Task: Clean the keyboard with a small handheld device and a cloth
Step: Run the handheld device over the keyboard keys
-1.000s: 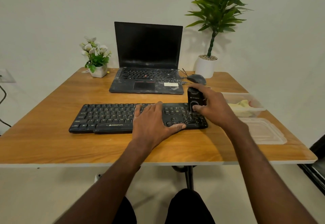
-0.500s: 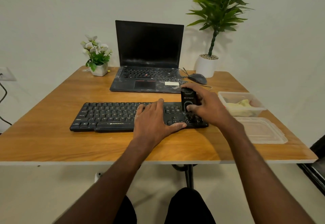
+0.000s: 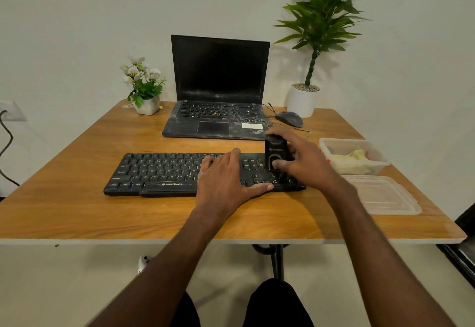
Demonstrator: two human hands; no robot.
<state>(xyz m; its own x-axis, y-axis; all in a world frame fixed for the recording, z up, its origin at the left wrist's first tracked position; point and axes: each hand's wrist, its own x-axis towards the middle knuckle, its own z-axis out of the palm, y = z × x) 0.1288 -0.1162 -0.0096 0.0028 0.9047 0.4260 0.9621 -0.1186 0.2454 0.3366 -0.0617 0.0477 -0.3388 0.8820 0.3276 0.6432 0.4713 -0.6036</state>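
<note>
A black keyboard [image 3: 159, 172] lies across the wooden table [image 3: 77, 211]. My left hand [image 3: 226, 177] rests flat on its middle-right keys, thumb along the front edge. My right hand [image 3: 305, 162] grips a small black handheld device [image 3: 275, 150] standing upright on the keyboard's right end, thumb on the device's front. A yellow cloth [image 3: 352, 156] sits in a clear plastic container [image 3: 380, 163] to the right of the keyboard.
A dusty open laptop [image 3: 218, 111] stands behind the keyboard, with a mouse [image 3: 289, 118] and cable at its right. A small flower pot [image 3: 145, 90] and a tall potted plant [image 3: 303, 98] stand at the back. The container's lid [image 3: 383, 195] lies near the right edge.
My right hand has slid the device leftward along the keyboard's right end. My left hand has stayed in place on the keys.
</note>
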